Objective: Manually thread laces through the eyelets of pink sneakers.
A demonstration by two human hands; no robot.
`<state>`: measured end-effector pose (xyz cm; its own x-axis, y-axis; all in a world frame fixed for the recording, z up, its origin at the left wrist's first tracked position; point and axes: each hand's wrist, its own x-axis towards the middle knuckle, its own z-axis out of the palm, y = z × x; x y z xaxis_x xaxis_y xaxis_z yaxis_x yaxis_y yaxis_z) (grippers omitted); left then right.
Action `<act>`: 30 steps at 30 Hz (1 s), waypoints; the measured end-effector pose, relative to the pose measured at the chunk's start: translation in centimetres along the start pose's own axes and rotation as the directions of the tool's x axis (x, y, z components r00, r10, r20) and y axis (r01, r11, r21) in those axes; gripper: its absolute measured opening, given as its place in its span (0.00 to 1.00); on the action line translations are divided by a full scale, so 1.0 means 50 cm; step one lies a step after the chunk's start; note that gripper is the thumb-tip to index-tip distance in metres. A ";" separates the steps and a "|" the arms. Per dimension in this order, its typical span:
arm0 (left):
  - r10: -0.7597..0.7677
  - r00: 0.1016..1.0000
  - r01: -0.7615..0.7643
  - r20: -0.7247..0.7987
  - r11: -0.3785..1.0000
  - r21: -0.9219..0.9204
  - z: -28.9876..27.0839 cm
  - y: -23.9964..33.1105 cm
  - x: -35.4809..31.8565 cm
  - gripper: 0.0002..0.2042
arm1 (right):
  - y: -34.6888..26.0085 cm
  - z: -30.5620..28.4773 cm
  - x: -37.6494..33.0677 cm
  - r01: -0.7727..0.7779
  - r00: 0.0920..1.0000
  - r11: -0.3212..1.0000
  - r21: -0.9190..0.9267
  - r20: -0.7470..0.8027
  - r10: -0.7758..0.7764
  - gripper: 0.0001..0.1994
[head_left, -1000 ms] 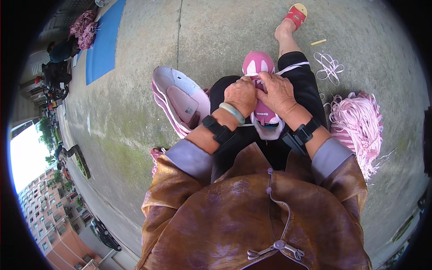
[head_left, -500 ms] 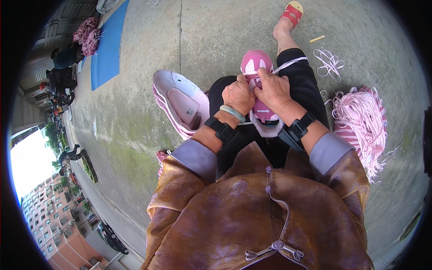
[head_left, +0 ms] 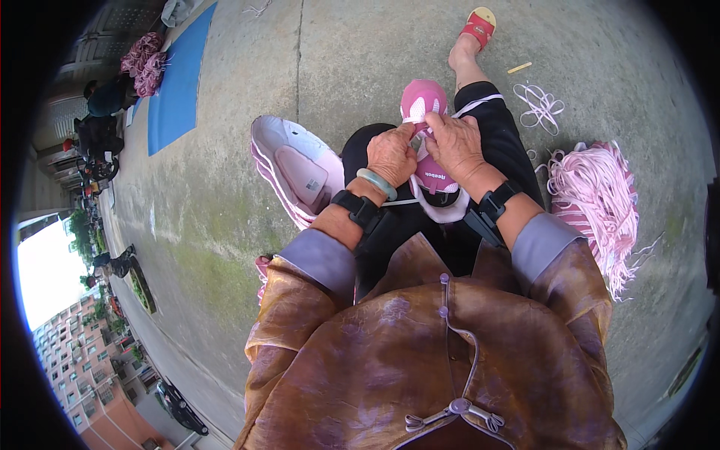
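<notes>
A pink sneaker upper (head_left: 424, 96) with white mesh patches rests between my thighs, its toe pointing away from me. Both hands bend over its lacing area. My left hand (head_left: 392, 155) is closed, its thumb and index finger pinching at the left of the eyelets. Close beside it, my right hand (head_left: 456, 144) is closed too, fingers at the lace on the right side. A pale pink shoelace (head_left: 480, 103) runs from the shoe across my right thigh. My fingertips partly hide the lace and eyelets.
At left lies a pale pink open bag-like container (head_left: 300, 176) with an insole-shaped piece inside. A large bundle of pink laces (head_left: 592, 184) is at right, below a loose lace coil (head_left: 538, 109) and a small yellow stick (head_left: 519, 67). Farther left is a blue mat (head_left: 180, 82).
My view has shifted slightly, so the scene sits a little more to the left. Both hands stay at the lacing area, with small finger movements.
</notes>
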<state>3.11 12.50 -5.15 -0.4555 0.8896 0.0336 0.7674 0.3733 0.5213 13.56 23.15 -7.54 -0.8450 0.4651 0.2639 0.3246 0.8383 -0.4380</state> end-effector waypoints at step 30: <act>-0.087 0.995 0.085 -0.039 0.995 -0.055 -0.005 -0.003 0.002 0.25 | 0.116 -0.188 -0.218 0.249 0.967 0.947 -0.203 0.103 -0.232 0.07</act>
<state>2.80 12.48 -4.99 -0.5379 0.8427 0.0210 0.7000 0.4327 0.5682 28.66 25.63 -4.88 -0.9365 0.2262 0.2678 0.1837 0.9673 -0.1747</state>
